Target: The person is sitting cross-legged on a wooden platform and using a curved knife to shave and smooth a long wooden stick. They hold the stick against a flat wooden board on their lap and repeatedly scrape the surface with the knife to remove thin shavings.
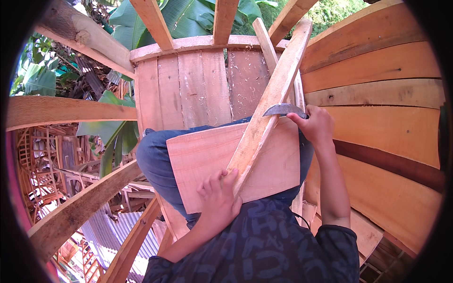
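Observation:
A long wooden plank (266, 111) slants from my lap up to the far right, its near end over a flat wooden board (207, 155) that rests across my crossed legs. My left hand (219, 195) is closed round the plank's near end, the thumb lying along it. In my right hand (317, 126) is a knife with a curved blade (284, 109), gripped by its handle, which the fingers mostly hide. The blade lies across the plank about midway, its tip pointing left. My right thumb stretches toward the base of the blade.
I sit on a platform of wooden planks (191, 89) with shavings scattered over it. Another narrow strip of wood (265, 45) leans beside the plank. A plank wall (373, 94) rises on the right. Wooden posts (71, 115) stand left, with banana leaves (184, 19) and corrugated metal sheets (122, 240) beyond.

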Motion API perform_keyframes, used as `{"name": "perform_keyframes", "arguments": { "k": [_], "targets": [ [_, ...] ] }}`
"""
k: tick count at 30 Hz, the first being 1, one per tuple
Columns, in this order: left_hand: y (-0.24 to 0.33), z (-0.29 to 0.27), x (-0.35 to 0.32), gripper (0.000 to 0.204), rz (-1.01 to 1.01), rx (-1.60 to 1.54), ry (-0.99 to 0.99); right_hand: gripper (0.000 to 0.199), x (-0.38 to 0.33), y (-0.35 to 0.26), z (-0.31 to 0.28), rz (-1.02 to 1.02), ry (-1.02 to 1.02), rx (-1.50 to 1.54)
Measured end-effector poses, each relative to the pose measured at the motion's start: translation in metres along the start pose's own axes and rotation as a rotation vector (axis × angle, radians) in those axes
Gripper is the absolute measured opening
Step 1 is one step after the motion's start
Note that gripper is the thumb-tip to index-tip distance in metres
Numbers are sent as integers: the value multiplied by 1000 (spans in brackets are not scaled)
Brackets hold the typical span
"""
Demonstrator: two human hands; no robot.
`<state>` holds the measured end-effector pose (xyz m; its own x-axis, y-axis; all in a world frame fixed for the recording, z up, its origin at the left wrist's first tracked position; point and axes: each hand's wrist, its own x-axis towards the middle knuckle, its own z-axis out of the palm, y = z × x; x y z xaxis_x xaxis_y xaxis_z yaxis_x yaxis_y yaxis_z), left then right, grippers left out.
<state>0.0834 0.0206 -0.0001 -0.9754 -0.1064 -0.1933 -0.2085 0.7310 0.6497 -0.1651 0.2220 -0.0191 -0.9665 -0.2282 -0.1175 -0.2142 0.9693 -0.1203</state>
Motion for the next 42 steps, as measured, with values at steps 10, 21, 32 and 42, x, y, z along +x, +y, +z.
{"name": "perform_keyframes", "arguments": {
  "k": [10,21,32,42],
  "targets": [
    [1,0,1,73,10,12,24,77,-7,2,11,-9,34,41],
    [-1,3,-1,71,2,-6,36,55,-65,-21,2,-168,-86,240],
    [-2,2,-1,72,-19,-6,11,55,-48,-14,0,-155,-102,323],
    [-2,-1,-1,71,-59,-24,15,50,-51,-9,7,-382,18,300]
  ]
}}
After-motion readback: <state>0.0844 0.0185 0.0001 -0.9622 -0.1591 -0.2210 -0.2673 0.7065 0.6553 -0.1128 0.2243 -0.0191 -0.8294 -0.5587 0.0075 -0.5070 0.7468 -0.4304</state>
